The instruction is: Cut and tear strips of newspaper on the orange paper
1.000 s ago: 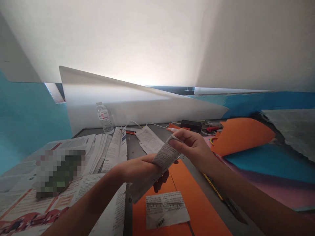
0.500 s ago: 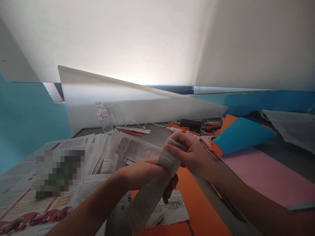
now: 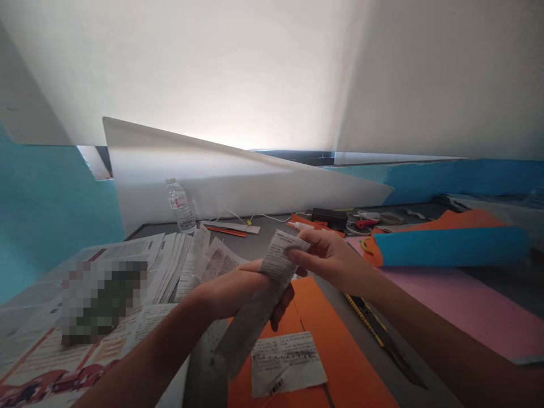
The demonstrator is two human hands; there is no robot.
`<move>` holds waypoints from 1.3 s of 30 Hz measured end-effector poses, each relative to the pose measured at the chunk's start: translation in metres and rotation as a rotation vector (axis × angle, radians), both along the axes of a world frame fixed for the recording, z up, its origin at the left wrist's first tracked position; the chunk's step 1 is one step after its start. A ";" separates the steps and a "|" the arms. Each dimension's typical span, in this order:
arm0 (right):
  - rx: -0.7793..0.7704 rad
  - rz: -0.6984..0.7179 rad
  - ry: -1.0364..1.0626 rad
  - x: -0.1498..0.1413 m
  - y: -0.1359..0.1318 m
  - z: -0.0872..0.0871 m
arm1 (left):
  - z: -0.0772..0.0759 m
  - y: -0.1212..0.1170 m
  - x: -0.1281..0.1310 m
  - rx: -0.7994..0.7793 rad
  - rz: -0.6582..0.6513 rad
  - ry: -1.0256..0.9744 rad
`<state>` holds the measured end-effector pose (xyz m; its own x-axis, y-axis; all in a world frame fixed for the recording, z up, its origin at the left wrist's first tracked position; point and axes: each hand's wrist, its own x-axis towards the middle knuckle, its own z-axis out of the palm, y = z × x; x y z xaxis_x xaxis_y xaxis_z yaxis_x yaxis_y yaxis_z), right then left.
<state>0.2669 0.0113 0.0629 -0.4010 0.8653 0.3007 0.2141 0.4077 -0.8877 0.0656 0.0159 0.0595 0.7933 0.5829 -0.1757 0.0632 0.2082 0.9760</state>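
Observation:
A narrow strip of newspaper point(image 3: 250, 317) slants across the middle of the view, its loose lower end hanging toward the lower left. Around its middle is my left hand point(image 3: 238, 289), with the strip lying over it and the curled fingers partly hidden behind. Near the top end, my right hand point(image 3: 325, 255) pinches the strip between thumb and fingers. Below both hands, a torn newspaper piece point(image 3: 289, 362) rests on an orange sheet point(image 3: 348, 345). A yellow-and-black utility knife point(image 3: 368, 317) lies beside that sheet, under my right forearm.
Stacked newspapers point(image 3: 165, 266) cover the left side. A water bottle point(image 3: 181, 207) stands at the back left. A blue sheet point(image 3: 446, 246) curls over a pink sheet point(image 3: 459, 311) at right. Cables and a black box point(image 3: 329, 217) lie along the back edge.
My right hand has straightened the strip's top end, which was bent over before. The curled blue sheet on the right has sunk lower and stretched further right.

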 end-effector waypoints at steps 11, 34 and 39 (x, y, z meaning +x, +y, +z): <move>0.084 0.016 -0.178 0.012 0.003 0.011 | 0.020 -0.004 -0.010 0.147 -0.041 0.112; 0.035 0.070 0.019 -0.013 -0.004 -0.004 | 0.007 -0.001 -0.001 0.186 0.072 -0.071; 0.134 -0.138 -0.072 -0.015 -0.008 -0.005 | 0.008 -0.005 0.002 0.276 0.229 -0.005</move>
